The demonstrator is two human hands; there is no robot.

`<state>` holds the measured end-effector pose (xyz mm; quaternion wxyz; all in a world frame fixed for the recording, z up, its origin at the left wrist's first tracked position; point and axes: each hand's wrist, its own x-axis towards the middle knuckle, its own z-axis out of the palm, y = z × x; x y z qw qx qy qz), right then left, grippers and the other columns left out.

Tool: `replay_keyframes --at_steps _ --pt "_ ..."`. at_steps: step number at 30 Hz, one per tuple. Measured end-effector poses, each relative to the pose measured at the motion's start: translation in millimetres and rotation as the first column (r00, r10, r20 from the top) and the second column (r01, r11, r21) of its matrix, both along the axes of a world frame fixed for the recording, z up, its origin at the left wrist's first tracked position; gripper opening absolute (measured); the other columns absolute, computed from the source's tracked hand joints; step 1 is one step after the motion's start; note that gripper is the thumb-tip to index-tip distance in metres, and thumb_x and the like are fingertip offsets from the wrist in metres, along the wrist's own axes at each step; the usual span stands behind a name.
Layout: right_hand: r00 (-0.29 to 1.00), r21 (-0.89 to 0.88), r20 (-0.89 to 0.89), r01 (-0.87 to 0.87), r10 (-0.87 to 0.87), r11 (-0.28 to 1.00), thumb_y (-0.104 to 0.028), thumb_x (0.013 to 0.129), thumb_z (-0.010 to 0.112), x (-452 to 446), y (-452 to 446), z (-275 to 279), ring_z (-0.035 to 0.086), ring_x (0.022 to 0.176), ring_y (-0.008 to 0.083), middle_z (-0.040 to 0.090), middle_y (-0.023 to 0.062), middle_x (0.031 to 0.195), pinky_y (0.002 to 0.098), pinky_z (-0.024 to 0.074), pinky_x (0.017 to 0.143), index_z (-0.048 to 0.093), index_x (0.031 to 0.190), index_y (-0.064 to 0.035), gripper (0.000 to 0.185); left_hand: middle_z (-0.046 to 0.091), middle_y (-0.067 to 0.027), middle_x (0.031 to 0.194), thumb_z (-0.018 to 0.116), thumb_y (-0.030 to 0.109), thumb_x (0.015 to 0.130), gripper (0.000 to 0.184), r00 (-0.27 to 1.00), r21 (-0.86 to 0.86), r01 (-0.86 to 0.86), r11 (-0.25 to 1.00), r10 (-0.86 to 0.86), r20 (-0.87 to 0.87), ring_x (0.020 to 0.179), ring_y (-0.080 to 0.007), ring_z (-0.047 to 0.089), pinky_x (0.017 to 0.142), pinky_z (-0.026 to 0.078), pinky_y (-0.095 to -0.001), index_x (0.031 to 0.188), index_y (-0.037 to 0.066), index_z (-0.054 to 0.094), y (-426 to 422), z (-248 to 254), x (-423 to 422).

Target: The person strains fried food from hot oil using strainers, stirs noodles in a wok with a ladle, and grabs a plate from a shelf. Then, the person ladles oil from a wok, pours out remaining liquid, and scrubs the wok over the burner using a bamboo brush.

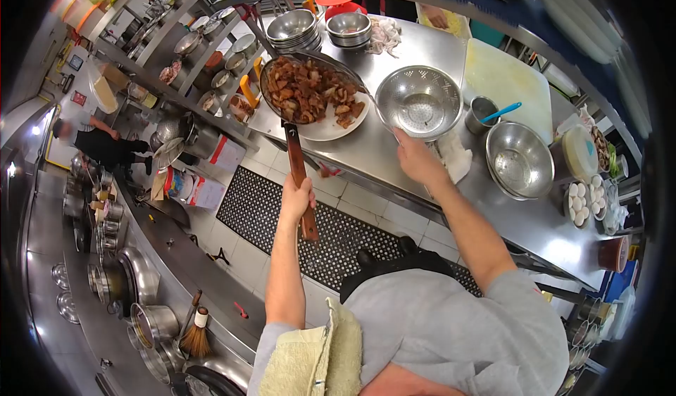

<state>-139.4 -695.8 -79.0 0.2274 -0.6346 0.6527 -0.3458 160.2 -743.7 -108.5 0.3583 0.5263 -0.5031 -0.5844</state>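
Observation:
My left hand (296, 197) is wrapped round the wooden handle (296, 158) of a round metal strainer or pan (265, 88). Browned food pieces (303, 90) fill it, tilted over a white plate (345, 125); some pieces lie on the plate's right part. My right hand (415, 158) is closed at the near rim of a perforated metal colander (420, 104), beside a thin metal utensil (373, 104) that reaches toward the food. Which of these its fingers grip is hard to make out.
Stacked metal bowls (292, 30) stand at the counter's back. Right of the colander are a cutting board (510, 86), a metal cup (482, 113) with a blue-handled utensil, more bowls (520, 160) and eggs (579, 202). Another person (105, 146) stands far left.

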Motion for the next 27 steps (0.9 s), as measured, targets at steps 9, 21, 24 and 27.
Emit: replay_keyframes --at_steps 9,21,24,27 --pt "0.997 0.075 0.040 -0.062 0.060 0.995 -0.008 0.087 0.045 -29 5 15 0.054 0.106 0.0436 0.057 0.0313 0.109 0.0439 0.0425 0.091 0.041 0.131 0.0001 0.045 0.046 -0.0036 0.063 0.050 0.008 0.091 0.018 0.994 -0.080 -0.004 0.997 0.013 0.111 0.044 -0.0126 0.047 0.038 0.041 -0.0264 0.104 0.001 0.040 11 -26 5" --pt "0.995 0.175 -0.008 -0.096 0.099 0.980 -0.007 0.088 0.043 -39 -6 25 0.056 0.099 0.0439 0.057 0.0324 0.106 0.0455 0.0449 0.086 0.040 0.133 -0.0015 0.046 0.048 -0.0044 0.063 0.051 0.007 0.090 0.017 0.979 -0.117 -0.049 0.992 0.071 0.190 0.043 -0.0125 0.048 0.037 0.041 -0.0276 0.100 0.001 0.039 2 -25 -17" --pt "0.988 0.162 -0.082 -0.113 0.127 0.980 -0.005 0.087 0.041 -35 3 10 0.057 0.096 0.0447 0.057 0.0338 0.102 0.0480 0.0454 0.083 0.040 0.132 -0.0016 0.046 0.048 -0.0044 0.063 0.051 0.007 0.090 0.016 0.973 -0.128 -0.073 0.989 0.099 0.209 0.042 -0.0121 0.048 0.036 0.040 -0.0273 0.100 0.002 0.039 4 -24 -28" --pt "0.985 0.078 -0.112 -0.122 0.130 0.990 -0.003 0.086 0.039 -33 2 -1 0.058 0.095 0.0447 0.058 0.0341 0.101 0.0493 0.0454 0.082 0.040 0.132 -0.0002 0.046 0.046 -0.0037 0.063 0.050 0.006 0.090 0.016 0.977 -0.090 -0.138 0.986 0.150 0.149 0.042 -0.0116 0.045 0.035 0.039 -0.0269 0.100 0.003 0.039 11 -27 -50"
